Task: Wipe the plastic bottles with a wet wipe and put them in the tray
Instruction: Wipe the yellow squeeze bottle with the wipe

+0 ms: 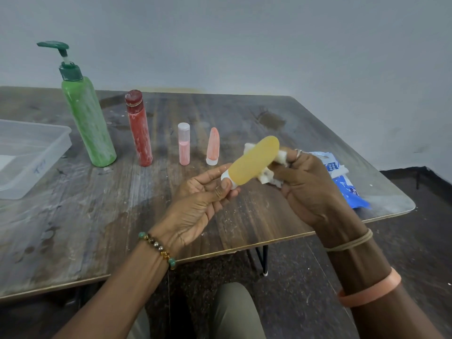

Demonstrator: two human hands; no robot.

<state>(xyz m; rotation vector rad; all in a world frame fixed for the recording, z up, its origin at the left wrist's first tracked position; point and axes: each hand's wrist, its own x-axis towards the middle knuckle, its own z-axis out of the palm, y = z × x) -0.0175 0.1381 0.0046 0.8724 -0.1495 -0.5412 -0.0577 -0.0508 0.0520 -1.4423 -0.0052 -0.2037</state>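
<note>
Yellow oval plastic bottle (253,165) slants up and right from your left hand (195,204), which pinches its white cap (224,176). Your right hand (310,189) clutches the crumpled white wet wipe (270,178) against the bottle's far side. The clear plastic tray (61,140) sits well left of the bottle, so your left hand is nearer.

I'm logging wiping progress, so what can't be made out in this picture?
Head view only.
Tray: cut off by the left edge; its contents there unseen.
Wet wipe: mostly hidden behind the yellow bottle and right hand.
Bottle's white cap: partly covered by the left hand.
Wipes pack: partly behind the right hand.
</note>
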